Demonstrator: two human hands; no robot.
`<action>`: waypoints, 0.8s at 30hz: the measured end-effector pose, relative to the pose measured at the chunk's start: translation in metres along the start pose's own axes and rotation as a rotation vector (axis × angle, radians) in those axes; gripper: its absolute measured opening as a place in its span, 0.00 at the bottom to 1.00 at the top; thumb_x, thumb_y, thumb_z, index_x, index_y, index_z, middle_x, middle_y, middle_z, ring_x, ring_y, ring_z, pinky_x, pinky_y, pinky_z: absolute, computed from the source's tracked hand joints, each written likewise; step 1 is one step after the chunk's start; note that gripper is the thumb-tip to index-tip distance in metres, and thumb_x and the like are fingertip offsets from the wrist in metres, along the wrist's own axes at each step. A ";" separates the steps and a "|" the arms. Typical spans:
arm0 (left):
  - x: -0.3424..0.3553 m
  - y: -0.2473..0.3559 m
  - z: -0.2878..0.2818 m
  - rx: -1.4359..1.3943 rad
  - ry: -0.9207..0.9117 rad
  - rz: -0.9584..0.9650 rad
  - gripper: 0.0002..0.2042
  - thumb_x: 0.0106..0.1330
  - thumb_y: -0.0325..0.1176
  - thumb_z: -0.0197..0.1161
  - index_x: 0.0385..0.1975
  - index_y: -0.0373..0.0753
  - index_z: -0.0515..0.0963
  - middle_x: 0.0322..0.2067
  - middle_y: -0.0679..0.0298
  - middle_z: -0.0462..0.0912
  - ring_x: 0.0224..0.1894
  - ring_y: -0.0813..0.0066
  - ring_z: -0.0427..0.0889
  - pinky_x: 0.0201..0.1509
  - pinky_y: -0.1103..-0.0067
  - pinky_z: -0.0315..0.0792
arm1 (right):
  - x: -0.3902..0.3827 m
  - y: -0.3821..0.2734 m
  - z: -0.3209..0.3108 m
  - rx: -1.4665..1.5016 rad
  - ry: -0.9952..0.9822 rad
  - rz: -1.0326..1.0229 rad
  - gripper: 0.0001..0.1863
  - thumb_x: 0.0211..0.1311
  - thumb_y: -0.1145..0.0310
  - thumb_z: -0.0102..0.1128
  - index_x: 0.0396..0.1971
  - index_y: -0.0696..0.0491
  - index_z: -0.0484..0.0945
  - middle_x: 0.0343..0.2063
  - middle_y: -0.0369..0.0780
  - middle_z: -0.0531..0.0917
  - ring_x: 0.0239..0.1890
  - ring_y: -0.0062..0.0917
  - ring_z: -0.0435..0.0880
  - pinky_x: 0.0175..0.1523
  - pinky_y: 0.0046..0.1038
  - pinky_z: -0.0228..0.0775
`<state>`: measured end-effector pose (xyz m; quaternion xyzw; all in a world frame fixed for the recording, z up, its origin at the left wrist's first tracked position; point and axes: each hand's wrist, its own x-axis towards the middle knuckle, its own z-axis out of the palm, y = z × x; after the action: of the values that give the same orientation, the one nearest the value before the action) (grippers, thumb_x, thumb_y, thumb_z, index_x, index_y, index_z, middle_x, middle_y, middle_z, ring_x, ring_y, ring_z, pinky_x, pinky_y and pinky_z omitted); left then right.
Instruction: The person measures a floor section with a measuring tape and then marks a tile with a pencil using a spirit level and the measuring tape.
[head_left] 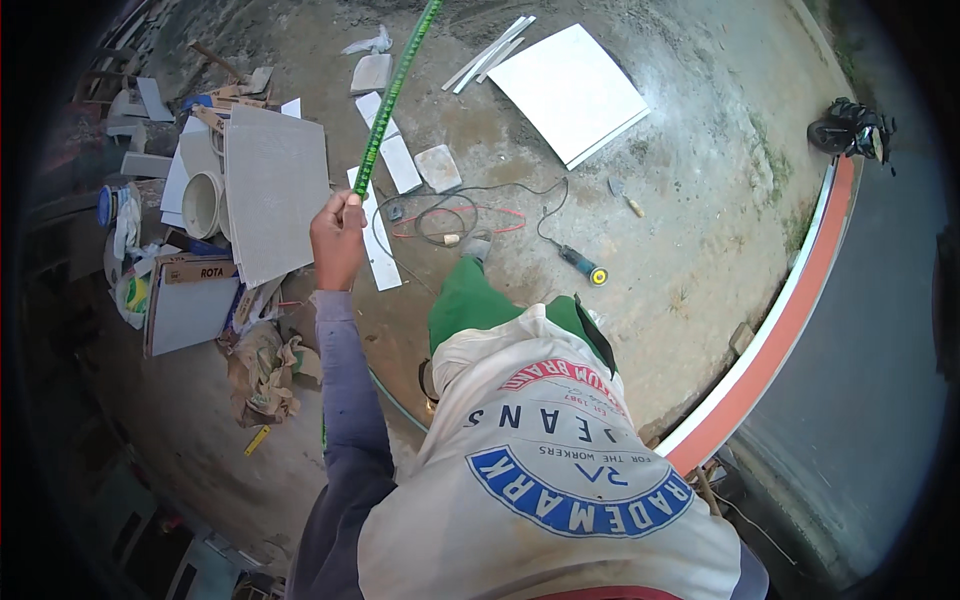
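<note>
My left hand (339,240) is raised ahead of me, its fingers closed on a long green measuring tape (388,118) with dark marks. The strip slants up and to the right from my fist and leaves the view at the top. A sliver of green also shows beside my left forearm; I cannot tell whether it belongs to the tape. Beyond the hand, narrow white tile strips (380,245) lie on the ground, next to a leaning stack of large grey-white tiles (278,190). My right hand is out of the picture.
An angle grinder (582,265) with its cord lies ahead on the ground, near a trowel (628,200). Large white tiles (568,90) lie farther off. Left stand a white bucket (203,205) and crumpled brown paper (265,375). A low orange-and-white curb (765,360) runs along the right.
</note>
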<state>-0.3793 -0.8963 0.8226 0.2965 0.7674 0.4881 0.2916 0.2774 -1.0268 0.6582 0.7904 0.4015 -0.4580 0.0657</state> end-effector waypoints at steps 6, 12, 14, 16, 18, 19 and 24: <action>-0.247 -0.162 0.085 0.231 -0.151 -0.431 0.11 0.70 0.37 0.62 0.43 0.37 0.85 0.35 0.48 0.88 0.39 0.52 0.88 0.46 0.64 0.78 | 0.091 -0.084 -0.087 0.414 -0.026 -0.176 0.14 0.67 0.62 0.63 0.43 0.57 0.81 0.35 0.44 0.87 0.30 0.29 0.86 0.34 0.33 0.82; -0.493 -0.183 0.070 0.191 0.157 -0.689 0.10 0.67 0.34 0.61 0.41 0.38 0.86 0.36 0.47 0.88 0.41 0.51 0.88 0.49 0.64 0.78 | 0.152 -0.052 -0.123 0.085 -0.147 -0.210 0.13 0.69 0.64 0.57 0.47 0.55 0.78 0.36 0.46 0.86 0.31 0.33 0.86 0.33 0.37 0.83; -0.543 -0.172 0.064 0.153 0.237 -0.719 0.10 0.67 0.34 0.61 0.41 0.38 0.86 0.36 0.47 0.88 0.41 0.51 0.88 0.49 0.64 0.78 | 0.185 -0.008 -0.132 0.019 -0.230 -0.102 0.14 0.67 0.66 0.57 0.47 0.57 0.78 0.36 0.48 0.86 0.29 0.35 0.85 0.33 0.41 0.83; -0.586 -0.159 0.048 0.134 0.341 -0.763 0.10 0.67 0.33 0.61 0.41 0.38 0.86 0.36 0.47 0.88 0.41 0.51 0.88 0.49 0.64 0.78 | 0.174 0.029 -0.112 -0.228 -0.223 0.032 0.12 0.67 0.67 0.57 0.43 0.58 0.79 0.35 0.48 0.85 0.26 0.33 0.84 0.30 0.39 0.82; -0.608 -0.134 0.035 0.113 0.372 -0.658 0.10 0.68 0.30 0.58 0.40 0.34 0.85 0.32 0.51 0.87 0.35 0.60 0.87 0.44 0.68 0.77 | 0.150 0.058 -0.093 -0.359 -0.274 0.032 0.13 0.65 0.69 0.56 0.44 0.60 0.79 0.36 0.53 0.85 0.28 0.38 0.85 0.31 0.40 0.82; -0.607 -0.121 0.028 0.103 0.406 -0.556 0.10 0.68 0.30 0.58 0.40 0.34 0.85 0.32 0.50 0.87 0.35 0.57 0.87 0.43 0.66 0.77 | 0.138 0.068 -0.086 -0.419 -0.295 0.022 0.13 0.64 0.68 0.57 0.43 0.60 0.80 0.36 0.52 0.85 0.28 0.38 0.85 0.31 0.40 0.82; -0.537 0.013 -0.050 0.076 0.306 0.080 0.06 0.65 0.29 0.59 0.33 0.37 0.83 0.24 0.51 0.84 0.31 0.51 0.87 0.37 0.59 0.78 | 0.107 0.071 -0.058 -0.678 -0.406 -0.136 0.12 0.64 0.66 0.59 0.42 0.58 0.82 0.35 0.51 0.86 0.30 0.38 0.87 0.32 0.39 0.82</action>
<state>-0.0628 -1.3176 0.9366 0.2598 0.8083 0.5094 0.1404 0.3932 -0.9855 0.5892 0.5889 0.5603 -0.4497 0.3702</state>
